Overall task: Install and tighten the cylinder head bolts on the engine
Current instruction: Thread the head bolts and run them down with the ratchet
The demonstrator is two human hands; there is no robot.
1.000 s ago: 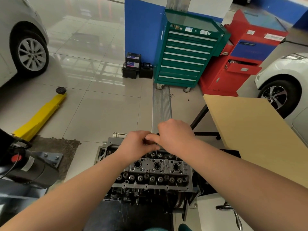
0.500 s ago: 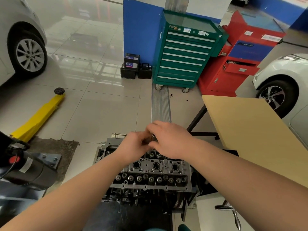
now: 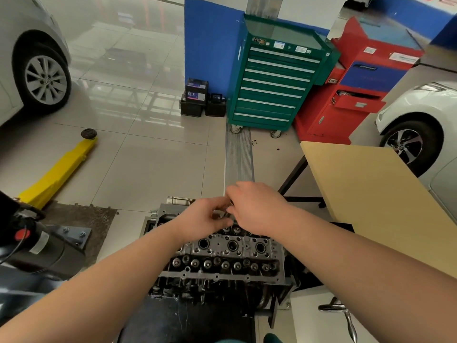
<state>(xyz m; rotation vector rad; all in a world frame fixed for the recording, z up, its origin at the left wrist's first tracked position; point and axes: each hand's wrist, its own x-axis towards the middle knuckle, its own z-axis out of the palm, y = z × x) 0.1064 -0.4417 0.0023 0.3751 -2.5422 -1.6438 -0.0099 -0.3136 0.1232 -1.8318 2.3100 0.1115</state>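
Glossy pale tile floor [image 3: 153,167], a green drawer cabinet [image 3: 274,80] and a red tool cart [image 3: 358,90] at the back wall, cars on either flank, and down in the middle sits the engine on its stand. The cylinder head [image 3: 227,253] faces up, cast grey metal, rough and oily, three deep round wells in a row and a line of small shiny caps along the near edge. Both hands meet over its far side: the left hand [image 3: 205,219] curls its fingers in toward a small dark bolt [image 3: 228,211], and the right hand [image 3: 257,209] comes over the top with fingertips bunched on the same piece. How much of the bolt is in its hole cannot be told; the knuckles cover it.

The risks, as a judgement: a bolt started at a tilt could cross-thread in the softer casting, and oily fingers could let it slip and drop into one of those open wells. A bare tan table [image 3: 371,194] stands to the right, smooth and matte, and a yellow jack [image 3: 59,174] lies on the floor to the left
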